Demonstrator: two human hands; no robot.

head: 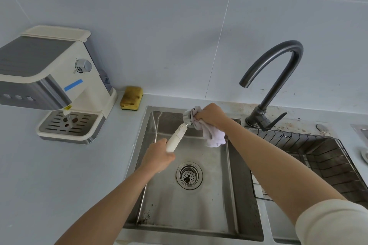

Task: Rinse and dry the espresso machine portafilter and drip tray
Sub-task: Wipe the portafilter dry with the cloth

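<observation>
Fingers (199, 116) of the right hand (211, 115) clamp the cloth (213, 137) on the portafilter (177, 137); left hand (157, 156) grips its handle; hard rubbing could twist it loose into the sink (173, 205)

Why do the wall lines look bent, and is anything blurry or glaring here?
Head view: the wide-angle lens slants the wall lines and tilts the espresso machine at the left edge; light is soft and even, shadows faint; the sink steel has a mild sheen, no harsh glare; portafilter and cloth look reasonably sharp.
</observation>
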